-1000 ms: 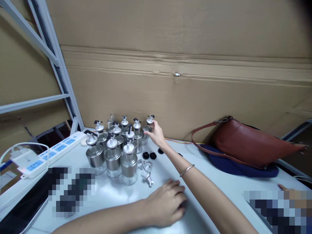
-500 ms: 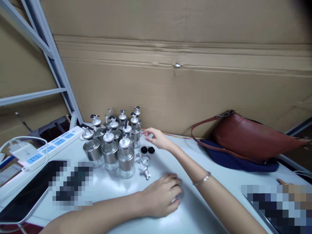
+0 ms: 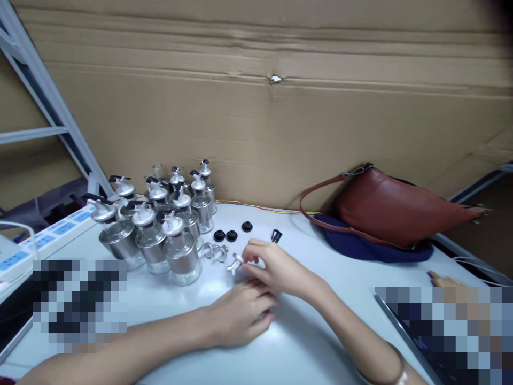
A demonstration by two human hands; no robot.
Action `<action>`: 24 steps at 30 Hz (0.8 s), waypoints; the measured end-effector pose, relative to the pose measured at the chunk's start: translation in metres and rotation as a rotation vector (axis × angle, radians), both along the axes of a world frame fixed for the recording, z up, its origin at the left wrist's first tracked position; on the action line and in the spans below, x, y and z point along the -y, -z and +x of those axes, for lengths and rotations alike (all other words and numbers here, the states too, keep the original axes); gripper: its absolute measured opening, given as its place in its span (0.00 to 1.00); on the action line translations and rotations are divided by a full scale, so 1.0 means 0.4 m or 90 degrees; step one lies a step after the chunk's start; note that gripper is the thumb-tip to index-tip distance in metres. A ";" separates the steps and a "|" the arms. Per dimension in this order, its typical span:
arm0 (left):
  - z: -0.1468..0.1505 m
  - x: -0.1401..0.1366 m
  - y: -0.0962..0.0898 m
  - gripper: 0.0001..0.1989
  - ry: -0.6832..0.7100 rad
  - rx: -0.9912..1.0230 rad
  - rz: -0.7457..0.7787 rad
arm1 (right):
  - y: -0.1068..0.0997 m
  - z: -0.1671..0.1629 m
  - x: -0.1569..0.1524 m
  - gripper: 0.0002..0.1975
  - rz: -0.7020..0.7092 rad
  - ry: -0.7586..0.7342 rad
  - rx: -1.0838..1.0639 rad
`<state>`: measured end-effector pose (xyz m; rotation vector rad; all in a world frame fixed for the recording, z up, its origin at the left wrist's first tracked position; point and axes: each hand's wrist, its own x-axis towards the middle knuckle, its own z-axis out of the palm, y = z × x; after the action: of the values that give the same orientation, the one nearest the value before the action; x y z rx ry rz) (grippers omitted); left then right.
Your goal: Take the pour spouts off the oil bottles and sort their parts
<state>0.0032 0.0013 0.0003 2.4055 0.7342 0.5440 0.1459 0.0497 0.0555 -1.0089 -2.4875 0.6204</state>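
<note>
My right hand (image 3: 276,264) reaches in from the right, its thumb and fingers pinched at a small silver spout piece (image 3: 234,264) just above or on the table. Directly below it, my left hand (image 3: 244,313) rests on the table with curled fingers; what lies inside, if anything, is hidden. To the left of the spout piece are silver rings or collars (image 3: 216,252). Behind these sit black round caps (image 3: 231,236), and small black clip-like parts (image 3: 276,235) lie past my right hand. Several glass bottles with metal bands and silver spout tops (image 3: 182,256) stand at left.
A white power strip (image 3: 52,238) and a dark device (image 3: 16,310) lie at the left. A brown bag (image 3: 396,208) rests on dark blue cloth (image 3: 360,246) at right. Another person's hand (image 3: 444,280) shows beside a blurred screen. Cardboard (image 3: 256,133) walls the back.
My right hand has come back from beside the bottles to the silver spout piece, which has shifted slightly. A third black cap and black parts now show. The view has turned right.
</note>
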 end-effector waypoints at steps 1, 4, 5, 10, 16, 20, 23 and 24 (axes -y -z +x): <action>0.000 -0.003 -0.001 0.09 -0.012 0.042 -0.047 | 0.000 0.029 0.000 0.05 -0.024 0.026 -0.048; 0.000 -0.018 0.000 0.07 -0.145 0.230 -0.271 | 0.009 0.109 -0.002 0.08 -0.159 0.101 -0.191; -0.001 -0.022 0.001 0.08 -0.196 0.302 -0.344 | 0.014 0.129 -0.003 0.10 -0.208 0.105 -0.222; -0.004 -0.036 -0.005 0.20 -0.233 0.459 -0.477 | 0.033 0.148 0.000 0.12 -0.372 0.047 -0.261; -0.006 -0.049 -0.006 0.18 -0.261 0.438 -0.544 | 0.044 0.107 0.020 0.10 -0.303 0.103 -0.198; -0.007 -0.051 0.003 0.18 -0.253 0.430 -0.545 | 0.040 0.104 0.027 0.09 -0.146 0.146 -0.117; -0.008 -0.052 0.001 0.19 -0.304 0.443 -0.539 | 0.034 0.113 0.024 0.10 -0.085 0.162 -0.114; -0.008 -0.053 -0.002 0.20 -0.331 0.446 -0.536 | 0.032 0.118 0.023 0.12 -0.084 0.166 -0.131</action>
<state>0.0001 0.0225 0.0010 1.1298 0.9906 0.9689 0.1930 0.0406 0.0426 -1.2260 -2.1164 0.7684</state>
